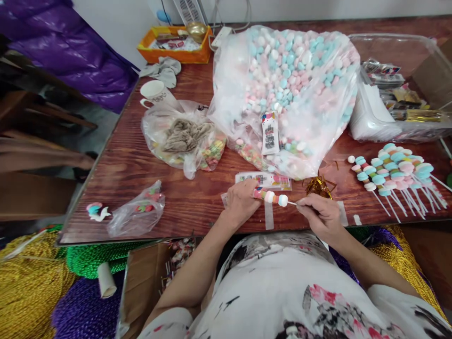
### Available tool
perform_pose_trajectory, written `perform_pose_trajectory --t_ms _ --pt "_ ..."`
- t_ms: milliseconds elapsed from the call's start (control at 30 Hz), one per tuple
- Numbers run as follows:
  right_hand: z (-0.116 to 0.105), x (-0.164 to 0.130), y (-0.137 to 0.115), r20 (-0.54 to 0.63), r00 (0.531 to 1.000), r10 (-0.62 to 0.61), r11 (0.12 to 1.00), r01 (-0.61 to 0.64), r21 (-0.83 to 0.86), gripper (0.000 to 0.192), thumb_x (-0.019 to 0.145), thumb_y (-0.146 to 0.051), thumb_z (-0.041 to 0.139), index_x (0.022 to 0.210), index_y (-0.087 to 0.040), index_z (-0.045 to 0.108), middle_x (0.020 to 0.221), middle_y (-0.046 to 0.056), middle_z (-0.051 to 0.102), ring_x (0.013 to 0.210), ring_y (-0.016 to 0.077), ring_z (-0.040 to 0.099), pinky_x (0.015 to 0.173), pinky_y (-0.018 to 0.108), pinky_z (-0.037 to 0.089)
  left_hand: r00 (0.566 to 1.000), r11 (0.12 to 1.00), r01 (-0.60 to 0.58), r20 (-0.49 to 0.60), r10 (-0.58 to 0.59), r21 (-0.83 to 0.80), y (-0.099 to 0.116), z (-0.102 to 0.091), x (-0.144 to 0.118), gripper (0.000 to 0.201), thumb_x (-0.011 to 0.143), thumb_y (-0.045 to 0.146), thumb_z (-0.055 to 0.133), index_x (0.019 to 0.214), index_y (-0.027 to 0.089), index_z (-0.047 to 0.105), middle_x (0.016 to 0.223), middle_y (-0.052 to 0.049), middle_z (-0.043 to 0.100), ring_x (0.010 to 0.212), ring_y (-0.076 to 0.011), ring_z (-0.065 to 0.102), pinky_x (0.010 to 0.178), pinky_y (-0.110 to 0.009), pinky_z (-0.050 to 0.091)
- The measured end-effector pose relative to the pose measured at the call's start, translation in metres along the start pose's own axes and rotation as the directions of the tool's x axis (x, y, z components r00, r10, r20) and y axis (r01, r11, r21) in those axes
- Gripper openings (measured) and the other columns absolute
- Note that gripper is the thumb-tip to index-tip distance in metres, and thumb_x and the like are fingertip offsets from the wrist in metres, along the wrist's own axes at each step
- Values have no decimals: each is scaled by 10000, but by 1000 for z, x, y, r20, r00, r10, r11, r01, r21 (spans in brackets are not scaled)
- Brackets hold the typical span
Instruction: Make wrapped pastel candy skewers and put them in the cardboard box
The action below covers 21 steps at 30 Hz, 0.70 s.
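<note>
Head view, skewer (270,197), crosswise (stick (292,203) rightward)

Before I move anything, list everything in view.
Table: 1, red-brown, centre
Box: 1, orange, far left
Bowl: 1, gold, in box
Mug: 1, white, left
Candy bag: 1, translucent, near mug
Cloth: 1, brown, on candy bag
Small bag: 1, clear, near left
Marshmallow bag: 1, clear, far middle
Printed packets: at least 2, mostly white, middle
Tub: 1, clear, far right
Skewers: many, pink-white-blue, right
Tinsel: 1 clump, gold, middle
Strands: many, yellow, green, purple, below table
Wrapped bundle: 1, purple, upper left
Roll: 1, white, lower left
Held skewer: 1, multicoloured, near middle
Left hand: 1, bare, on held skewer
Right hand: 1, bare, on held skewer
</note>
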State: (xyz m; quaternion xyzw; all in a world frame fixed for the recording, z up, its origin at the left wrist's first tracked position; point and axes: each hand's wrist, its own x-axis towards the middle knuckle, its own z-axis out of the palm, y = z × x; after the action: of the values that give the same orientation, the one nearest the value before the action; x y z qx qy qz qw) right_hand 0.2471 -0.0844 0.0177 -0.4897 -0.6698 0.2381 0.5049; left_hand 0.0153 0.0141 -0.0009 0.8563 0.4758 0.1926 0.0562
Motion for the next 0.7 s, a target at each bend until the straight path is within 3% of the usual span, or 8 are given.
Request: perform_pose_trajectory --t_ms 100,233,433,533,700 --pt "0 -1 -1 10 999 -43 998 43 -50 159 884 -100 579 957 -227 641 660 -10 579 575 119 503 549 270 404 996 995 -86 -27 88 58 1 3 1 143 832 269 583 715 197 543 690 -52 620 648 -193 552 584 -314 306" --pt "-1 2 -2 63 992 -113 978 122 -168 210 866 -62 566 1008 -209 620 681 3 564 590 125 485 560 274 396 989 987 -149 25 147 64 4 5 1 91 790 195 588 711 197 543 686 -58 619 673 -205 564 606 -318 325" --pt "-7 12 10 207 911 -358 810 413 -417 365 824 -27 513 1132 -211 580 754 44 637 656 169 518 623 326 413 968 992 -100 221 116 -82 4 2 2 96 761 150 564 683 199 535 654 -27 604 622 -178 551 560 -292 282" --pt "-15 23 18 262 885 -386 759 466 -455 368 816 -31 504 1124 -211 594 771 46 660 675 177 518 615 334 379 926 976 -103 341 165 -192 2 -3 1 121 780 185 575 667 199 534 636 -10 596 583 -156 528 555 -281 277" --pt "-24 42 21 338 861 -381 688 508 -519 282 830 -58 512 1014 -224 644 740 21 663 708 176 510 650 350 319 886 938 -27 427 182 -344 1 -12 5 171 800 289 642 675 191 577 616 14 598 557 -131 511 548 -255 292"
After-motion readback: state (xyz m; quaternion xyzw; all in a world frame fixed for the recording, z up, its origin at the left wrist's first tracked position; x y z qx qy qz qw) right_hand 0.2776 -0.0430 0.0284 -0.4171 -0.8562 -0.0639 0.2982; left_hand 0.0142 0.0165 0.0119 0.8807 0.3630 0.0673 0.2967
